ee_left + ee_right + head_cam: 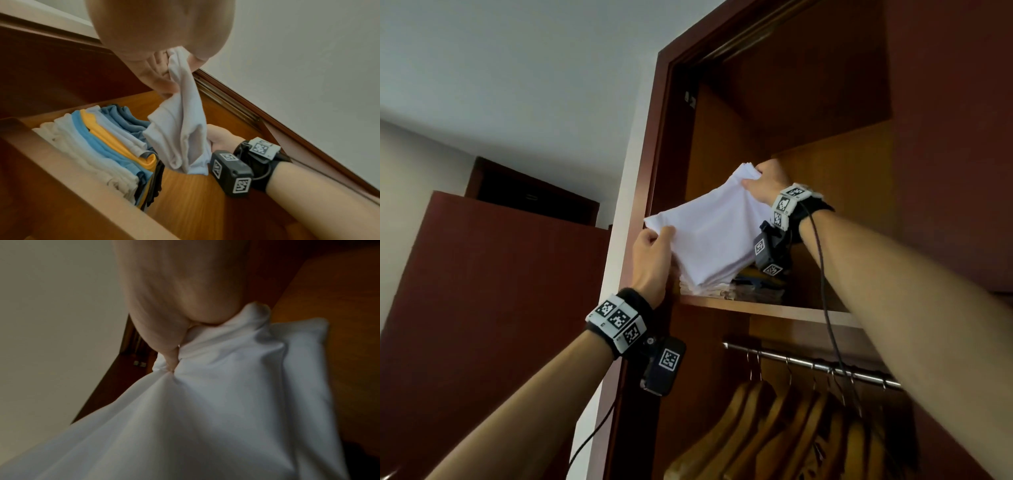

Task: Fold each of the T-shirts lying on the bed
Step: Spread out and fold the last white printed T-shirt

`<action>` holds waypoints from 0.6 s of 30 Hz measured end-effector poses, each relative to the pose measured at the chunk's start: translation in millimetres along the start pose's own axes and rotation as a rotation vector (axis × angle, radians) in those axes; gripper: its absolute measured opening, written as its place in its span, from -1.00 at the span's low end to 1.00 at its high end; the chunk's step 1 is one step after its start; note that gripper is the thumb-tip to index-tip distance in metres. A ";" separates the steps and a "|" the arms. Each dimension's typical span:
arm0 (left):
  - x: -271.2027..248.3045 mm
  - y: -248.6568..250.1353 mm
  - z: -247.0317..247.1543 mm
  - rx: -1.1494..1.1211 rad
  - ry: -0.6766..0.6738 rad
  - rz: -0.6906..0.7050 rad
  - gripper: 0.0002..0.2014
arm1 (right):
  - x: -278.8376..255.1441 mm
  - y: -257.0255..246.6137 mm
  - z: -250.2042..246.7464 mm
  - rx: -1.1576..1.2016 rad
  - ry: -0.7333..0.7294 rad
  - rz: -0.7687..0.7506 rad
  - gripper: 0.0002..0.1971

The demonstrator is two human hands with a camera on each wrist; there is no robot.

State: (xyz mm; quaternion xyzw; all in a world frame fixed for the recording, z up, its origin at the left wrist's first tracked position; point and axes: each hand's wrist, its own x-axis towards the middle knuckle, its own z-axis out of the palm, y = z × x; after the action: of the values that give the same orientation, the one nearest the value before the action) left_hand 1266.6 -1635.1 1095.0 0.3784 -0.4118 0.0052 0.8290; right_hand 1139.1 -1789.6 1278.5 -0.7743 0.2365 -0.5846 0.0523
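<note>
Both forearms rise from the frame's lower corners, left hand [652,255] and right hand [768,183] each pinching the folded white T-shirt [714,233] mid-frame above the shelf [763,307] stack [98,146], probably best lowered level so the folds hold.

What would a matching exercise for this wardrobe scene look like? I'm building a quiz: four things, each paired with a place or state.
Things:
1. white T-shirt
2. stack of folded clothes
3. wooden hangers
4. left hand

Places or states:
A. hang on the rail below the shelf
B. pinches the shirt's near corner
C. held in the air by both hands
D. lies on the shelf

Pairs: 1-C, 2-D, 3-A, 4-B
</note>
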 end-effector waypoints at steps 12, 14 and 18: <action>106.0 -3.2 41.1 -0.202 -0.238 0.114 -0.68 | 96.8 50.8 14.4 -0.121 -0.084 0.118 -0.35; 115.2 -9.4 45.3 -0.199 -0.260 0.039 -0.83 | 104.7 57.0 16.0 -0.196 -0.137 0.127 -0.33; 121.8 -20.6 52.2 -0.258 -0.321 -0.105 -0.77 | 105.5 66.0 29.4 -0.335 -0.236 0.115 -0.40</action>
State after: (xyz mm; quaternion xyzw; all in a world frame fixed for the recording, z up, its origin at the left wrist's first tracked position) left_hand 1318.3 -1719.7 1185.4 0.2858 -0.5157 -0.1513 0.7934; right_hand 1167.8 -1898.7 1338.7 -0.8207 0.3663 -0.4383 -0.0166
